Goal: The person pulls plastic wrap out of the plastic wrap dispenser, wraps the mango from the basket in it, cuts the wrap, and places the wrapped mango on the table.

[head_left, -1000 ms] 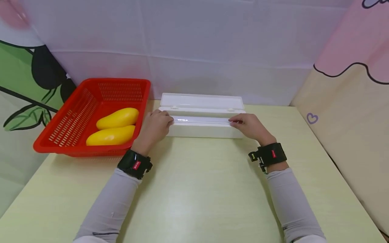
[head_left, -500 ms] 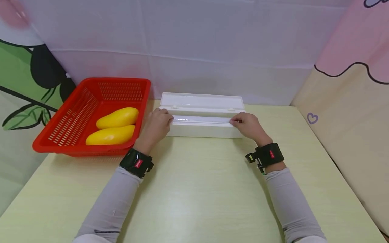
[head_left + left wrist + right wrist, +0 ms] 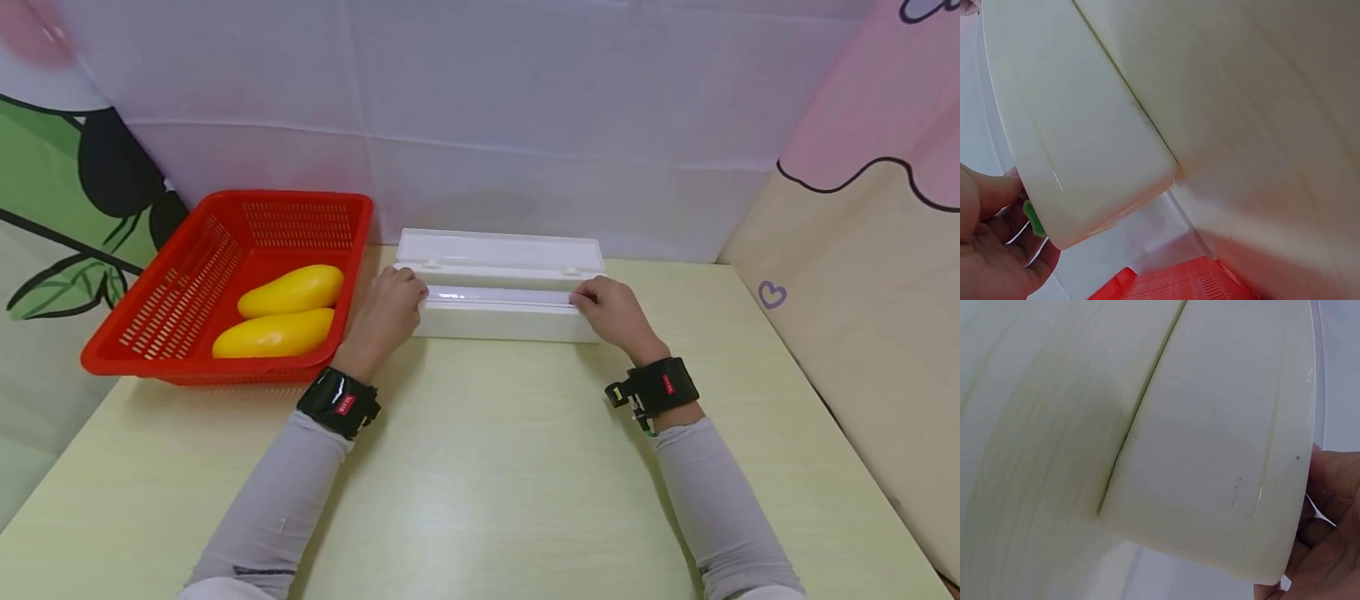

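A long white cling film dispenser (image 3: 517, 327) stands on the table, its lid (image 3: 498, 248) raised at the back. Glossy clear film (image 3: 495, 296) lies along the top opening. My left hand (image 3: 390, 307) is at the dispenser's left end, thumb and fingers pinching the film's edge beside a small green piece (image 3: 1034, 219). At the opposite end my right hand (image 3: 613, 315) pinches the film's other side between thumb and curled fingers. In both wrist views the dispenser's white wall partly hides the fingertips.
A red plastic basket (image 3: 210, 371) stands left of the dispenser, close to my left forearm. Two yellow mangoes (image 3: 292, 292) lie inside it. A pale cloth wall (image 3: 525, 167) rises behind the table (image 3: 495, 467), and another panel (image 3: 847, 275) borders the right side.
The right hand's thumb and fingers have drawn together into a tighter pinch, and its wrist has turned slightly inward. Reflections on the film have shifted. The dispenser and basket stay put.
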{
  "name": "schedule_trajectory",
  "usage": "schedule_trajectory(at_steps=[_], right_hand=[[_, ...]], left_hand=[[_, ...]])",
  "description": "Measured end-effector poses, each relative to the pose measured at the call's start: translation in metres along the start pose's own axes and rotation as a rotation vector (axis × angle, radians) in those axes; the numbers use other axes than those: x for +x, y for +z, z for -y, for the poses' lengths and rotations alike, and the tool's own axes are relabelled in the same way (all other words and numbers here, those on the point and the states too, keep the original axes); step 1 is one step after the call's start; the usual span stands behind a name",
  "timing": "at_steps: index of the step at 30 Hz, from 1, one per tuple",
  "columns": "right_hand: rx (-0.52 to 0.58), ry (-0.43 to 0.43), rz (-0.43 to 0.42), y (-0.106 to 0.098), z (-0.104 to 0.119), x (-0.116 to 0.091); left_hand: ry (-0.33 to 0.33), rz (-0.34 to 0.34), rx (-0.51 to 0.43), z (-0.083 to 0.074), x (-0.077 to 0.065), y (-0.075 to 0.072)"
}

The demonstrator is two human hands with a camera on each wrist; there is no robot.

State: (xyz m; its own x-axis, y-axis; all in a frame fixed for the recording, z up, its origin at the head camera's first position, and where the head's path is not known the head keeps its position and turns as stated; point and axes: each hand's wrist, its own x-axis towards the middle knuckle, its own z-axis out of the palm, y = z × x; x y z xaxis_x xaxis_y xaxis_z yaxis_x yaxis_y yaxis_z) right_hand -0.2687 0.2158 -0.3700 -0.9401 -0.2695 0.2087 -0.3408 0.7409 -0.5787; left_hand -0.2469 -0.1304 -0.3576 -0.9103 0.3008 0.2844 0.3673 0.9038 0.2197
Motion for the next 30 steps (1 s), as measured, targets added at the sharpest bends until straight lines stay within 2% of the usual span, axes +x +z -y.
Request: schedule_trajectory(at_steps=[7,13,24,30], right_hand=[[0.025,-0.015,-0.043,0.0003,0.0001,-0.0002],[0.046,-0.028,-0.069,0.0004,0.0001,-0.0014],[0.065,-0.038,-0.093,-0.0009,0.0017,-0.0003],[0.083,-0.034,-0.076,-0.0004,0.0009,-0.0003]], left_hand=[[0.024,-0.049,-0.011,-0.0005,-0.0010,-0.0006],[0.032,-0.060,-0.024,-0.0005,-0.0014,-0.0004],[0.035,-0.022,-0.036,-0.0034,-0.0027,-0.0059],[0.042,0.014,-0.027,-0.0047,-0.0037,-0.0093]])
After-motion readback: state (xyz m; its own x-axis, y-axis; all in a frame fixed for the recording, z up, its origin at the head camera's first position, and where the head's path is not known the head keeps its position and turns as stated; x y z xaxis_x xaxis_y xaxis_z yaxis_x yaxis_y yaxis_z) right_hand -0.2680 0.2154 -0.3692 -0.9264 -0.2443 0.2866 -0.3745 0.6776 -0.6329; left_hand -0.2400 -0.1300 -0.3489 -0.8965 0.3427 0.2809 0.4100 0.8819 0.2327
